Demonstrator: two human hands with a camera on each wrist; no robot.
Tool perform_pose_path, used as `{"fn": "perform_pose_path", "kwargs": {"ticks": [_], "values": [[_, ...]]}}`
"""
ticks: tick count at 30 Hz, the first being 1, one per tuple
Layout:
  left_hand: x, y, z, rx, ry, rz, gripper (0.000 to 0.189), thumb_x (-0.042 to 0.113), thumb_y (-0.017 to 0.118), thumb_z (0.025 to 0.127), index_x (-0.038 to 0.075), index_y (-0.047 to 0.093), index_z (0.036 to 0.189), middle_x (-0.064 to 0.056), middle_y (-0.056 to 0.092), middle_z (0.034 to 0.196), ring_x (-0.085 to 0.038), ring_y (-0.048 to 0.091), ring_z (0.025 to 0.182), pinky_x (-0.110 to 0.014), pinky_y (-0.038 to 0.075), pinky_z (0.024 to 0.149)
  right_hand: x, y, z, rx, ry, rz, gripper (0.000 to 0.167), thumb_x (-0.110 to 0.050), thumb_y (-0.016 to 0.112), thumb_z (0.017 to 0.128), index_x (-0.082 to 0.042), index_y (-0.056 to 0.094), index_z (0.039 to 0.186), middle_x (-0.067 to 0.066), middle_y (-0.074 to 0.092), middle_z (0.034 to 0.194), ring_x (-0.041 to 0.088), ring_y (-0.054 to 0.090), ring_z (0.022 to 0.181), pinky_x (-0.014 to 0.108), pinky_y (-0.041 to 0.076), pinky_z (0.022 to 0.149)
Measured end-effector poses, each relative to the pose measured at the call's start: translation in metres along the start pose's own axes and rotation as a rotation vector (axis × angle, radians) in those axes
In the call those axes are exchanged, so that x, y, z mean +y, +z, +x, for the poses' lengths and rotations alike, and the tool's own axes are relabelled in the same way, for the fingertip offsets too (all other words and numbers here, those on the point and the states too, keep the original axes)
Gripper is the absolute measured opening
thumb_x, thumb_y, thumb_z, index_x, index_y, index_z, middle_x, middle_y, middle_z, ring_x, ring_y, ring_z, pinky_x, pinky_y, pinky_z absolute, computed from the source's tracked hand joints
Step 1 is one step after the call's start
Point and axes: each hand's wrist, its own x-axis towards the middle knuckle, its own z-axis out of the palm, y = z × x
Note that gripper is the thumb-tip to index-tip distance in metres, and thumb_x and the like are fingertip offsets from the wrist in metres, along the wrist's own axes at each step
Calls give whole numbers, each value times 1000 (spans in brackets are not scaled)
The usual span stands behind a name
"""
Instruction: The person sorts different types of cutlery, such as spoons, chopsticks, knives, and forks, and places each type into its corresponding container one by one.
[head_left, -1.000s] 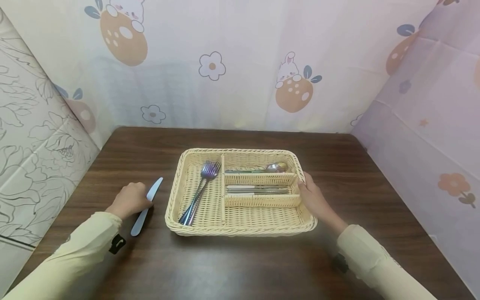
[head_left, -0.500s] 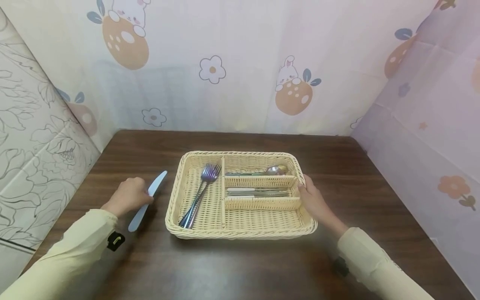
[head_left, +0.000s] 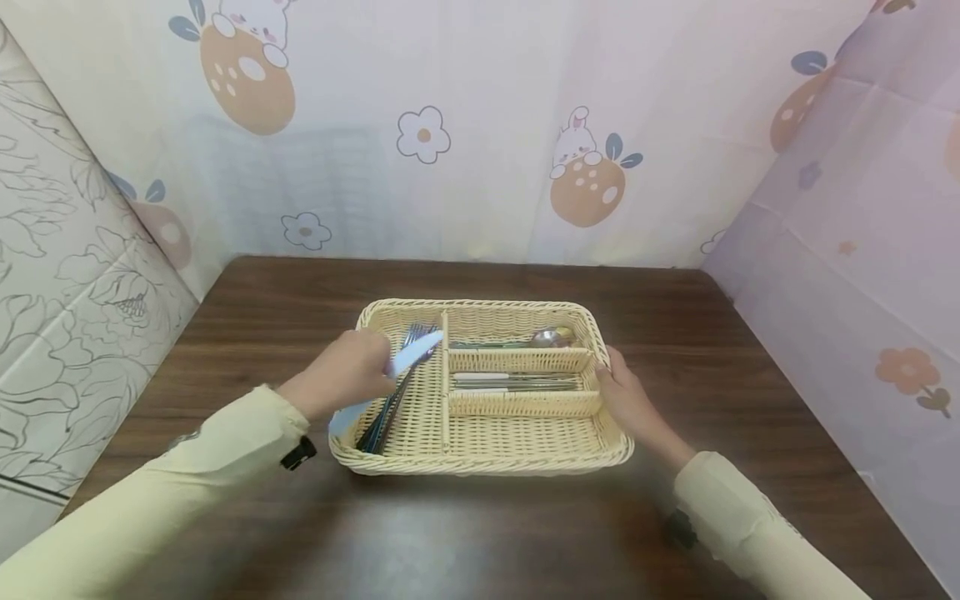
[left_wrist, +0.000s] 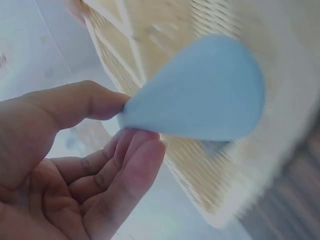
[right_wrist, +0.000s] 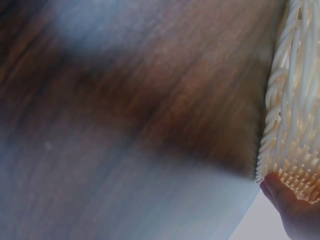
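Note:
My left hand (head_left: 341, 375) pinches a light blue table knife (head_left: 414, 353) near its middle, between thumb and fingers. It holds the knife tilted over the left compartment of the wicker cutlery basket (head_left: 480, 465). In the left wrist view one broad rounded end of the knife (left_wrist: 210, 95) faces the camera. Two dark bluish-purple forks (head_left: 392, 412) lie in that compartment, partly hidden under the knife. My right hand (head_left: 633, 404) grips the basket's right rim, with the thumb over the edge; the right wrist view shows the thumb at the rim.
In the back right compartment lie spoons (head_left: 551, 337) with long handles. The middle compartment has several slim pieces, some with white handles (head_left: 483, 377). The basket stands on a dark wooden table (head_left: 420, 542). Printed curtains (head_left: 480, 192) hang behind and at both sides.
My left hand has lifted the knife off the table left of the basket and carried it right, over the forks. The right hand and the basket have stayed in place.

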Motion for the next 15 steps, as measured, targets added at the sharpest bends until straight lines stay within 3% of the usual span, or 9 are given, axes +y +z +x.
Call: {"fn": "perform_pose_path", "kwargs": {"ticks": [5,10,15], "values": [[39,5,19,-38,163,60,8,3,69,73,5,62,71,2,51,59,-11,45,51,-22,39,45,0,-1,0,-3,4,-16,52,-26,25,105,-6,10,151,33,31,143,45,41,125,55,34,99],[76,12,36,-93,318,125,12,7,73,74,7,61,75,2,52,65,-12,47,58,-25,43,53,-1,-1,-1,-14,-3,-4,53,-27,25,105,-7,8,151,34,32,142,45,45,122,54,37,97],[101,27,53,-161,442,216,14,7,74,74,8,60,78,3,54,71,-10,47,63,-22,44,58,-1,-1,0,-14,3,-9,53,-28,24,105,-7,9,151,34,31,142,45,44,122,54,37,97]]}}
